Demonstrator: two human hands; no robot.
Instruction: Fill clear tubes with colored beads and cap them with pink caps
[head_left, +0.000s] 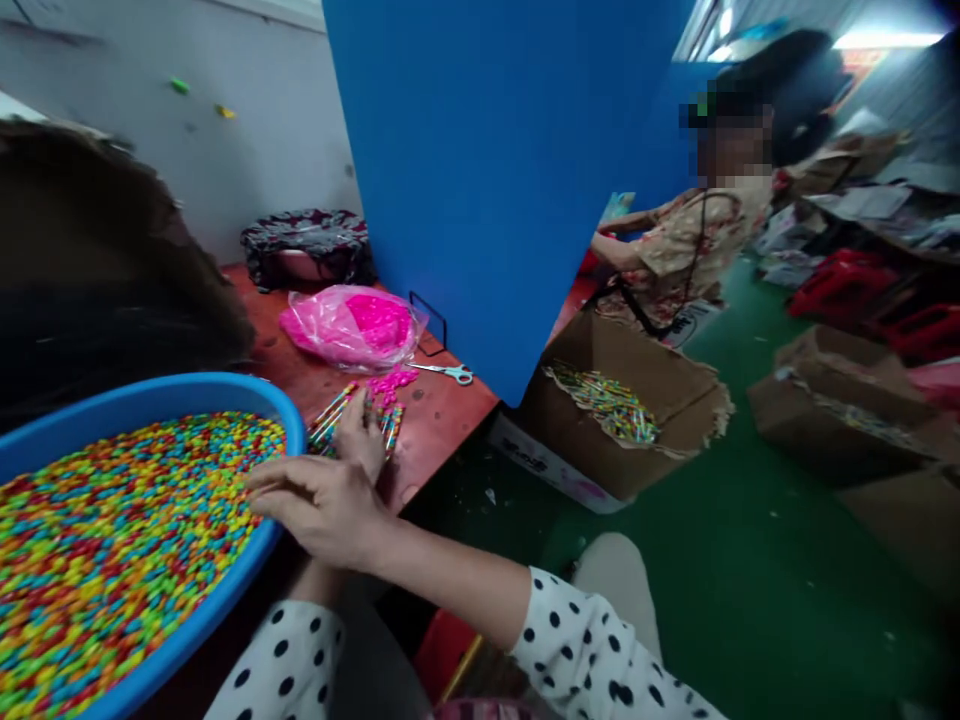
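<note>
A blue basin [296, 410] full of small multicoloured pieces stands at the left. My right hand [322, 505] is at the basin's right rim, its fingers pressed together; whatever is between them is too small to make out. It crosses in front of my left wrist. Farther in, my left hand [360, 435] has its fingers drawn together among thin colourful sticks [392, 428] on the red table [439, 420]; anything in its grip is hidden. Small pink pieces [390, 383] lie just beyond it, near a pink plastic bag [352, 325] and scissors [450, 373].
A blue panel [487, 180] rises behind the table's right part. Right of the table, a cardboard box [675, 400] holds colourful sticks. A person [675, 240] sits beyond the panel. More boxes [832, 390] stand on the green floor. A patterned cloth bundle [307, 245] lies at the back.
</note>
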